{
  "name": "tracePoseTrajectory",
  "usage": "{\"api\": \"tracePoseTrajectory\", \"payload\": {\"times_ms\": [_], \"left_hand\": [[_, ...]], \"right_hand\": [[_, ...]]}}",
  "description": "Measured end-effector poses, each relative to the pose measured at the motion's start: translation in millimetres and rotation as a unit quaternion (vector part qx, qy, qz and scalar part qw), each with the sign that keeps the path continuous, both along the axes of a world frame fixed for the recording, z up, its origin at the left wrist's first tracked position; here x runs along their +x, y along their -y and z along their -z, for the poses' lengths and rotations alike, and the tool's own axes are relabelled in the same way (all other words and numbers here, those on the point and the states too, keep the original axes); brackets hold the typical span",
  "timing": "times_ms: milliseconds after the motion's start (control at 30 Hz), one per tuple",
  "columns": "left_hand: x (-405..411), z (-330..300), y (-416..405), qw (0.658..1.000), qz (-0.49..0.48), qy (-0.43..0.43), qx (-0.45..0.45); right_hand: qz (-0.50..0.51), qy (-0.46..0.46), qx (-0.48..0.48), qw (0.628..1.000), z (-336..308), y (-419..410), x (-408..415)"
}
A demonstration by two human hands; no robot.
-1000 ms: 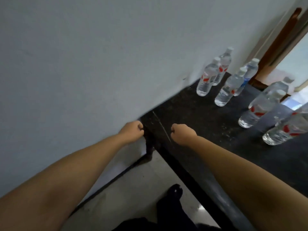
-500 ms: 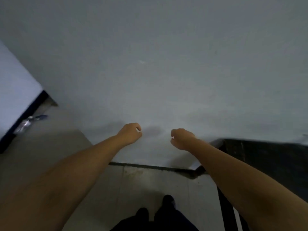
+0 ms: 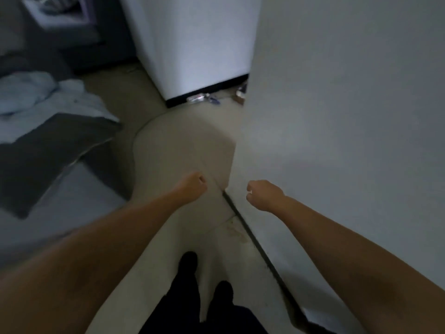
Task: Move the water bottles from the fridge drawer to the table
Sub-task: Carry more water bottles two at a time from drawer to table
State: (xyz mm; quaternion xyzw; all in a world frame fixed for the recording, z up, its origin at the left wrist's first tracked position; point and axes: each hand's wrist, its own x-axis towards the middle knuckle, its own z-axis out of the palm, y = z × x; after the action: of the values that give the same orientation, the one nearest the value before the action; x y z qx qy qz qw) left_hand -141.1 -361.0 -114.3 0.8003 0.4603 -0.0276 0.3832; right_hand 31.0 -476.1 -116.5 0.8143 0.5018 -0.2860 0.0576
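Both hands are reaching forward in the lower middle of the frame, the left hand (image 3: 193,186) over the pale floor (image 3: 183,145) and the right hand (image 3: 263,195) in front of the grey wall (image 3: 349,116); each grip is curling loosely into a fist and is holding nothing. No water bottles are showing anywhere in this view, and neither the table nor the fridge drawer is showing clearly, so the bottles' long axis and the way their caps are pointing cannot be told from here. A white appliance (image 3: 192,44) is standing at the top centre of the frame, with small litter lying at its dark base; it may be the fridge, though that is only a guess, since no door or drawer is facing the camera. Crumpled pale cloth (image 3: 36,92) is lying at the left edge of the frame, beside a dark slab. Judging by the empty hands and the dark-clad feet (image 3: 190,263) pointing up the frame, the person is probably walking to fetch another load, so some carrying is likely remaining; how many bottles are left cannot be judged.
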Motion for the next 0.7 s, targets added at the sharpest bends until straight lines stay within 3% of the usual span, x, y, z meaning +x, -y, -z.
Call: {"api": "tracePoseTrajectory", "payload": {"times_ms": [367,700], "left_hand": [[-226,-2,15,0.956,-0.29,-0.053,0.011],[-454,-13,37,0.893,-0.445,-0.072,0.014]], "right_hand": [[-0.274,-0.034,0.013,0.961,10,-103,-194],[-0.452,-0.019,0.017,0.892,6,-146,-435]]}}
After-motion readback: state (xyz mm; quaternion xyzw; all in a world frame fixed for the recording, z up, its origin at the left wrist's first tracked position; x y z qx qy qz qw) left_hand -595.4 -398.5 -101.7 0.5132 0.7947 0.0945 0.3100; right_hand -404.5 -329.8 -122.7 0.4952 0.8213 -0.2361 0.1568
